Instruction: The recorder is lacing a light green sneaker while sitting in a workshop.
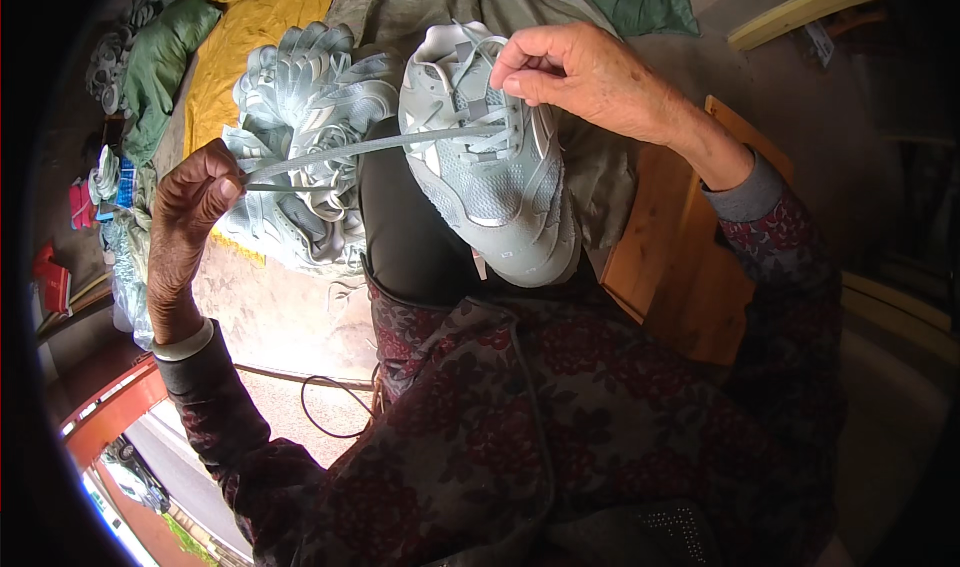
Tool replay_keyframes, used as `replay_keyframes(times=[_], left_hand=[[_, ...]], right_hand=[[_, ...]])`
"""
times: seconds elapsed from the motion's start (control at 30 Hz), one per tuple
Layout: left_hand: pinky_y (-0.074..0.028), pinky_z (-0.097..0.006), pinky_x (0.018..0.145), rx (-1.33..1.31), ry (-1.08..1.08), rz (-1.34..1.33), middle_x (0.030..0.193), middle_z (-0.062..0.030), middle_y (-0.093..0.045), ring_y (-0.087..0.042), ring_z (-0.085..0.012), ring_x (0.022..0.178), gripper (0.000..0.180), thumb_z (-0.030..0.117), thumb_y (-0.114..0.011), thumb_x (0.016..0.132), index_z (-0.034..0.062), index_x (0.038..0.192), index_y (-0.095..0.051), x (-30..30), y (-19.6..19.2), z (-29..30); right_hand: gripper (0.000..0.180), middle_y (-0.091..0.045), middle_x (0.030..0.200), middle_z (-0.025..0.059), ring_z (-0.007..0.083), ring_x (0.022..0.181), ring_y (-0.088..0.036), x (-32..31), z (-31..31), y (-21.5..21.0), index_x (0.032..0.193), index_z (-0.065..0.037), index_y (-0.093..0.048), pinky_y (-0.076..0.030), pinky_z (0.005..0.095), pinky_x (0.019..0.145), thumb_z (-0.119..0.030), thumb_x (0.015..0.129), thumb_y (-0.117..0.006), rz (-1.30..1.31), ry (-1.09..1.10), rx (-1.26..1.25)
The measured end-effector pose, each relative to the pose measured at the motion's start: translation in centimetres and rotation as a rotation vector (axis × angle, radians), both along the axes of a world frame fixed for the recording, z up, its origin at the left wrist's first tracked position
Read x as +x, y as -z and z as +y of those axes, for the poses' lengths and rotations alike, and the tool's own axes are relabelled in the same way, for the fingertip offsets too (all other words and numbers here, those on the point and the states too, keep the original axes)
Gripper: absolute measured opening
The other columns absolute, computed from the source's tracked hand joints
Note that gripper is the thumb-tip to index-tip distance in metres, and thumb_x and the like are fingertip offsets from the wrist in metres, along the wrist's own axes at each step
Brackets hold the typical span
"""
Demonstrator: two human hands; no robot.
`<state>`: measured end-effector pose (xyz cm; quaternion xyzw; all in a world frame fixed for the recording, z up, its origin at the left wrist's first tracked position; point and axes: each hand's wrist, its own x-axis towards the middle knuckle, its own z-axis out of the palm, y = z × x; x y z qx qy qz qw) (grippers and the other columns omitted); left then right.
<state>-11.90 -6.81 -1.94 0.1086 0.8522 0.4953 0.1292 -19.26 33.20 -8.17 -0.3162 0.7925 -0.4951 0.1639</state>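
Observation:
A pale grey-green sneaker (pixel 490 187) rests on my lap, toe toward me, with more toe edges showing beneath it as if stacked. From its eyelets a flat grey shoelace (pixel 350 153) stretches out to the left. My left hand (pixel 195 202) pinches that lace between thumb and fingers, away from the shoe. Over the shoe's upper right side, beside the tongue and eyelets, my right hand (pixel 590 82) is closed in a pinch. Whatever is between its fingertips is hidden. Left of my knee sits a pile of similar sneakers (pixel 300 117).
A yellow cloth (pixel 240 42) and a green sack (pixel 165 72) lie at the far left. Beside my right arm is a brown wooden board (pixel 660 227). A yellowish wooden bar (pixel 805 9) crosses the far right. A dark cord (pixel 335 435) loops on the floor near my left.

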Motion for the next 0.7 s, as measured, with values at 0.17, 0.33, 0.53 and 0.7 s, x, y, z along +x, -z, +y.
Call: replay_keyframes(times=[0.17,0.33,0.53,0.7], left_hand=[[-0.035,-0.028,0.082,-0.019,-0.010,-0.030,0.081,0.0010,-0.041,-0.039,-0.0138,0.080,0.030,0.028,-0.069,0.092,0.0090,0.079,-0.049,-0.1,0.2,-0.1],[-0.035,-0.028,0.082,-0.014,-0.018,-0.043,0.082,0.0010,-0.041,-0.039,-0.0138,0.081,0.030,0.028,-0.069,0.092,0.0091,0.079,-0.049,0.1,0.2,-0.2],[-0.035,-0.026,0.079,0.114,0.031,0.048,0.080,0.0016,-0.046,-0.042,-0.0119,0.078,0.028,0.030,-0.070,0.092,0.0076,0.082,-0.057,-0.5,-0.4,0.5],[-0.036,-0.028,0.080,0.316,0.146,0.034,0.079,0.0011,-0.043,-0.042,-0.0129,0.078,0.032,0.036,-0.067,0.093,0.0094,0.082,-0.055,-2.3,-2.3,2.3]], right_hand=[[0.018,-0.070,0.088,0.0049,0.0113,0.082,-0.064,0.1,0.0,0.8,0.102,0.001,-0.069,-0.052,0.0281,0.076,-0.014,0.094,-0.063,-0.015,0.007,-0.006],[0.013,-0.066,0.091,0.0006,0.0067,0.085,-0.060,0.3,-0.3,0.4,0.103,0.000,-0.066,-0.050,0.0234,0.078,-0.010,0.096,-0.061,-0.036,-0.023,0.041],[0.015,-0.065,0.093,0.0027,0.0089,0.086,-0.061,0.6,-1.1,0.0,0.104,-0.001,-0.067,-0.050,0.0246,0.078,-0.012,0.096,-0.061,0.040,-0.046,0.100],[0.021,-0.065,0.096,0.0049,0.0111,0.086,-0.061,0.7,-4.0,-1.3,0.109,-0.003,-0.068,-0.050,0.0263,0.078,-0.018,0.098,-0.059,0.273,-0.134,0.157]])
